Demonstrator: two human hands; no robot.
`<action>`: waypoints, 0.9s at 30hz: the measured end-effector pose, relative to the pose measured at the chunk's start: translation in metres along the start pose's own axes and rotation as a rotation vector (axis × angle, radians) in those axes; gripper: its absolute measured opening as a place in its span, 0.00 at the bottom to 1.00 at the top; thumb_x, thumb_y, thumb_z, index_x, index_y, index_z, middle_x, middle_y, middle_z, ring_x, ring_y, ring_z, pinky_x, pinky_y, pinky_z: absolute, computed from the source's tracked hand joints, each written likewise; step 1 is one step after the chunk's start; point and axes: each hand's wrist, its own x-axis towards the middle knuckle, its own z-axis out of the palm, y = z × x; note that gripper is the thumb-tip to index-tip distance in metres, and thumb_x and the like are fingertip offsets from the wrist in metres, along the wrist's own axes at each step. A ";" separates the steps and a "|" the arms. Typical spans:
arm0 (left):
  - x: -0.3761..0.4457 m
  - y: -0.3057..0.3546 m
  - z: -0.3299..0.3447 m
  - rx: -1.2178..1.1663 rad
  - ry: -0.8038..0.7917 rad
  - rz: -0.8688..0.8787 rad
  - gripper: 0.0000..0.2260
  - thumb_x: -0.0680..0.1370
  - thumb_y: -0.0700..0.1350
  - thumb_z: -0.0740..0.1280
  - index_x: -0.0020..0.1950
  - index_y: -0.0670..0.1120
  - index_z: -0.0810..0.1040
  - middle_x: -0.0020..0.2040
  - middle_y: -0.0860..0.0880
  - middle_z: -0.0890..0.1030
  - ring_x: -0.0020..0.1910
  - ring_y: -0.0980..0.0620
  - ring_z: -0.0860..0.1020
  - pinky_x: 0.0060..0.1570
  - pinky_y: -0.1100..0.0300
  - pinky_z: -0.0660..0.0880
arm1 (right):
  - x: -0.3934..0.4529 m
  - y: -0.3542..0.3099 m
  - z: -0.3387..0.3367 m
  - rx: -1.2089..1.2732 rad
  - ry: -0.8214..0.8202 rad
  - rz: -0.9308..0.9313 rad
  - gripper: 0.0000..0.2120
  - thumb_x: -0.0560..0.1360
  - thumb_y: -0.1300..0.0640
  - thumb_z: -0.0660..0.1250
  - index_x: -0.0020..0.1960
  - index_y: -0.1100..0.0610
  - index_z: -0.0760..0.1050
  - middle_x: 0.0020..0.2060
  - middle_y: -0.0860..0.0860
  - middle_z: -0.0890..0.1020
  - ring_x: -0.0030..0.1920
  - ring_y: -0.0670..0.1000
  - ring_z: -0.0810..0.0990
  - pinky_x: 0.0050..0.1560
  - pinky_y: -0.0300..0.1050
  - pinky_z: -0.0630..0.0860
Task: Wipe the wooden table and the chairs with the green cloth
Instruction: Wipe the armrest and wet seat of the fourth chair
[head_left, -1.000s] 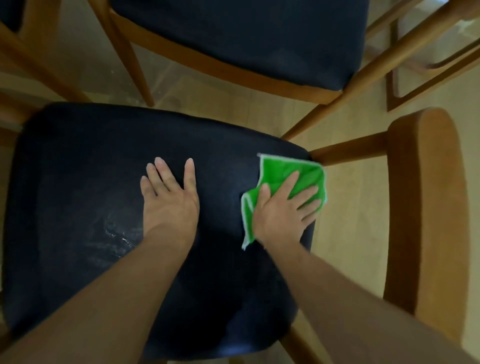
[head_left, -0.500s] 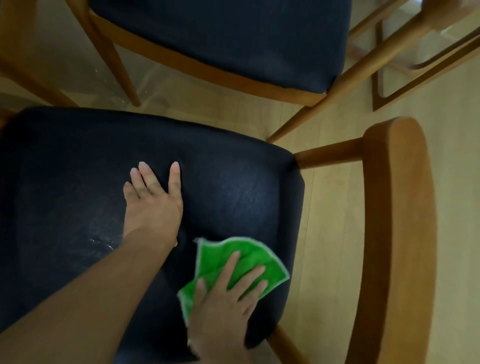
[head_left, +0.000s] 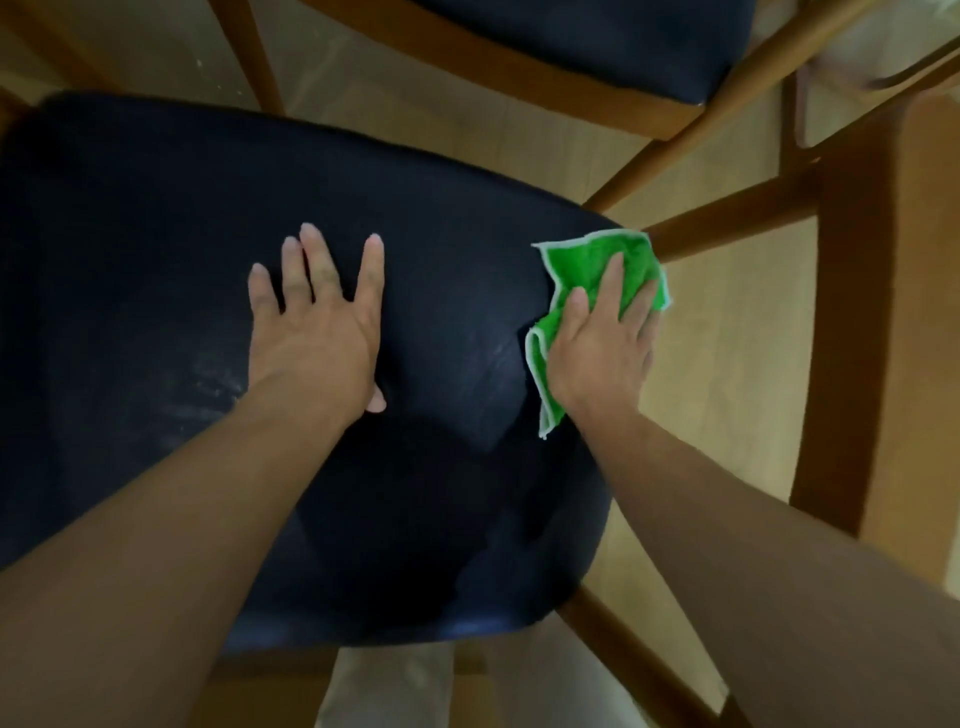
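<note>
Pressing green cloth (head_left: 602, 270) back up at seat's (head_left: 156, 234) right edge, right hand (head_left: 602, 343) flat, left hand (head_left: 317, 332) still splayed flat

A dark blue chair seat (head_left: 156, 249) is filling most of the view. The left hand (head_left: 317, 332) is lying flat on the middle of the seat with its fingers (head_left: 372, 270) spread out. The right hand (head_left: 605, 338) is pressing a green cloth (head_left: 587, 254) down on the right edge of the seat. Another chair (head_left: 597, 47) is standing behind it on the light wooden floor (head_left: 727, 374). A wooden chair back (head_left: 872, 312) is showing on the right.
</note>
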 end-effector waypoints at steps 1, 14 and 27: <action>-0.004 -0.001 0.004 -0.029 0.025 -0.003 0.57 0.71 0.59 0.73 0.73 0.46 0.25 0.75 0.34 0.35 0.76 0.37 0.38 0.73 0.40 0.43 | -0.008 0.007 0.003 0.016 0.009 0.032 0.28 0.83 0.43 0.44 0.80 0.49 0.41 0.79 0.60 0.45 0.78 0.61 0.45 0.76 0.59 0.47; -0.108 -0.011 0.076 -0.779 0.206 -0.045 0.10 0.77 0.45 0.67 0.59 0.48 0.78 0.47 0.50 0.82 0.46 0.50 0.80 0.47 0.51 0.78 | -0.189 0.007 0.055 -0.010 -0.439 0.688 0.38 0.82 0.42 0.49 0.76 0.62 0.30 0.75 0.70 0.39 0.77 0.67 0.42 0.75 0.55 0.42; -0.139 0.008 0.110 -1.004 -0.243 -0.208 0.10 0.78 0.52 0.65 0.56 0.50 0.78 0.50 0.50 0.81 0.52 0.52 0.78 0.53 0.58 0.75 | -0.136 0.011 0.021 -0.140 -0.286 -0.198 0.29 0.83 0.51 0.51 0.80 0.55 0.44 0.78 0.61 0.44 0.77 0.65 0.47 0.74 0.61 0.53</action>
